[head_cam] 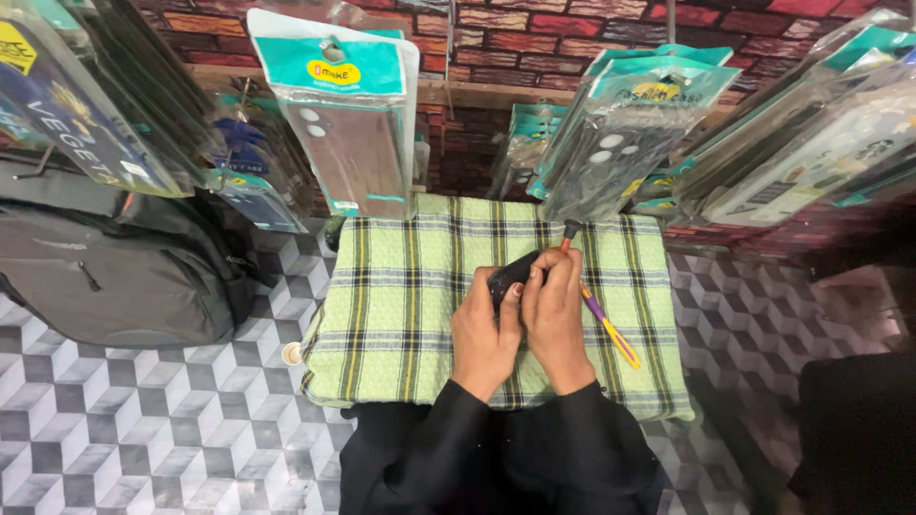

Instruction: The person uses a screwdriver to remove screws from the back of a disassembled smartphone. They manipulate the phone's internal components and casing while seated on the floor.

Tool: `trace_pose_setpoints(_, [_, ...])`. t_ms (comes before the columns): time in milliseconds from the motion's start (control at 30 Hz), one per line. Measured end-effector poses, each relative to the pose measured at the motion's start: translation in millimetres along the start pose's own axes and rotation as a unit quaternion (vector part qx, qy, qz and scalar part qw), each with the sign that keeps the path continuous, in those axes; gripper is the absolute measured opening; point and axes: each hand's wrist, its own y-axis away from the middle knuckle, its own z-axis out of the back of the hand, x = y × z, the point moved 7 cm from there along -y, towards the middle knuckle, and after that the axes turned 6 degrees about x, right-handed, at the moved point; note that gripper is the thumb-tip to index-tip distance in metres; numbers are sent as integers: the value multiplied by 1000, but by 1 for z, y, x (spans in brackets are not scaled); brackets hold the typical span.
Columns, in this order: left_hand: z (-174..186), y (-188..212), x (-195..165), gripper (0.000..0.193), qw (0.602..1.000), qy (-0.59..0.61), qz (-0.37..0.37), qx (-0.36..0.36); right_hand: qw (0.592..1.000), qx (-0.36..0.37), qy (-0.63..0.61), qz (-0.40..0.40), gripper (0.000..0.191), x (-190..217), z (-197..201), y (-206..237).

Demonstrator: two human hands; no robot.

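Phone (512, 272), dark and mostly hidden, sits gripped between both hands over the green checked cloth (401, 305). Left hand (485, 334) curls around it; right hand (555, 319) pinches an orange-tipped tool (569, 233), its working end concealed.

Back wall (572, 38) is red-brown brick pattern with a wooden rail (458, 92) across it, packaged phone cases (343, 114) hanging in rows off hooks. Floor (143, 420) is grey-white cube-pattern tile. A green plaid cloth (401, 305) covers a small stand mid-frame, and a grey backpack (105, 277) sits left of it.
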Motion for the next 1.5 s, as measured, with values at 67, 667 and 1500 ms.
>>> trace_pose_setpoints(67, [3, -2, 2, 20, 1000, 4, 2, -10, 1000, 10, 1, -4, 15, 0, -2, -1])
trace_pose_setpoints(667, [7, -4, 7, 21, 998, 22, 19, -49, 999, 29, -5, -21, 16, 5, -9, -7])
trace_pose_setpoints(1500, [19, -6, 41, 22, 976, 140, 95, -138, 986, 148, 60, -57, 11, -32, -12, 7])
